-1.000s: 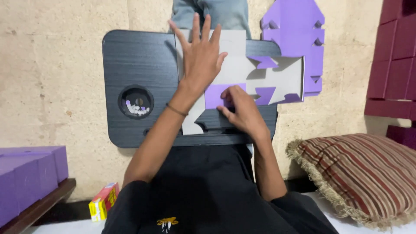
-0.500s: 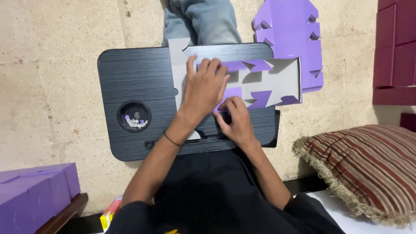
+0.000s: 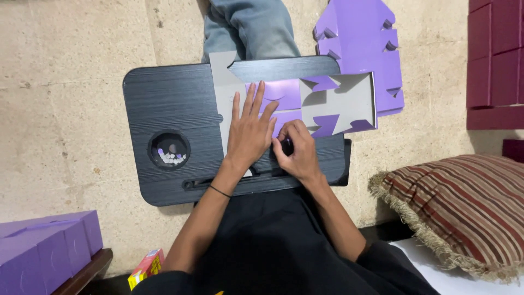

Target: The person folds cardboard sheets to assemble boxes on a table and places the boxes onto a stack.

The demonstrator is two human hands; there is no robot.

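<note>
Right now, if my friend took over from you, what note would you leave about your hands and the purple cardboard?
Left hand: flat, pressing the purple-and-grey cardboard box blank onto the black lap tray.
Right hand: fingers curled, pinching the blank's near edge.
Done: some flaps are folded over.
Left: blank not yet a box.
More flat blanks lie beyond the tray; made purple boxes sit at lower left.

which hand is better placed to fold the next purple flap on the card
Right, probably. The right hand already pinches the card blank's near edge beside the purple flaps, while the left hand lies flat, fingers spread, pinning the blank to the lap desk.
</note>
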